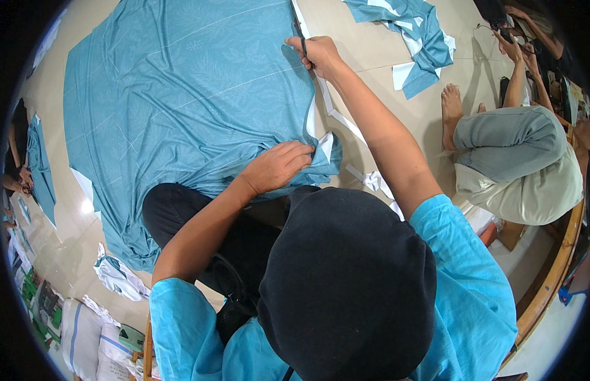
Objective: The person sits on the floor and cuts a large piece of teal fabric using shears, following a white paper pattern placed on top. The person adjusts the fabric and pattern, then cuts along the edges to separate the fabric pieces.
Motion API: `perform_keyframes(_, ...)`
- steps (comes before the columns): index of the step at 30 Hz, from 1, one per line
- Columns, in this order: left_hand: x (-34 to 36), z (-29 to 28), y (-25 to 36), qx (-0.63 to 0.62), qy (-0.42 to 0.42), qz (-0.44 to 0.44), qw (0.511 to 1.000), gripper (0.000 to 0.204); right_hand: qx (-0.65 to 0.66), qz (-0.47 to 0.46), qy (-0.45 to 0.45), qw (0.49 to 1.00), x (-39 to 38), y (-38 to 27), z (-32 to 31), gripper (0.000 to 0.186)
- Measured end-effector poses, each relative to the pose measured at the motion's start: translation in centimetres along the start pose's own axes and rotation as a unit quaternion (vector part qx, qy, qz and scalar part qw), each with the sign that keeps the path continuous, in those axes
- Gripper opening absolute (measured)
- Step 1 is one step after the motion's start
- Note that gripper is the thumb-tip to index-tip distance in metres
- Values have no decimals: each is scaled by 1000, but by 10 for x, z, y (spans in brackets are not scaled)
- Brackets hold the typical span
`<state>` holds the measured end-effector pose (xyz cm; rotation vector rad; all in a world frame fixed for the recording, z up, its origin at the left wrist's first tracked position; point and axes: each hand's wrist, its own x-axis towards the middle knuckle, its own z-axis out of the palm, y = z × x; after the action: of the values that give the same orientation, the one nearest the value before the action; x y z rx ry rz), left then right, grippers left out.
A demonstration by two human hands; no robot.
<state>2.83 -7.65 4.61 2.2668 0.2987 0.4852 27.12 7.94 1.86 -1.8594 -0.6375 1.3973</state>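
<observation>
Black scissors [300, 30] are in my right hand [314, 53], whose fingers are closed round the handles at the upper right edge of a large teal patterned cloth [180, 76]. The blades point away from me along that edge, beside a narrow white strip [339, 115] that runs down to the right. My left hand [278, 162] lies lower on the bunched cloth with bent fingers gripping near its right edge, where a white underside [324, 147] shows. The cloth is wrinkled, crossed by thin pale lines, and spreads over the floor and round my dark-clad leg [171, 209].
Teal and white scraps [422, 47] lie at top right; white scraps [117, 273] lie at lower left. A co-worker in grey trousers [504, 140] sits close on my right; other people work at both edges. Sacks [79, 333] stand lower left, a wooden rail [539, 292] at right.
</observation>
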Motion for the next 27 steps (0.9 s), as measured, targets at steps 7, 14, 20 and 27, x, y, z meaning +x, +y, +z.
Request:
perform_keyframes(7, -1, 3, -1, -8, 4, -3, 1000, 19, -13, 1, 1, 1000, 2, 2, 0, 43)
perform_keyframes(14, 0, 3, -1, -18, 16, 5, 1000, 18, -4, -7, 4, 1000, 3, 4, 1, 41)
perform_keyframes(20, 1, 1, -3, -13, 16, 3, 1000, 18, -38, 17, 12, 999, 3, 1, 0, 32)
perform_keyframes(27, 7, -15, -9, 12, 58, -39, 998, 23, -26, -20, -31, 999, -28, 7, -13, 43)
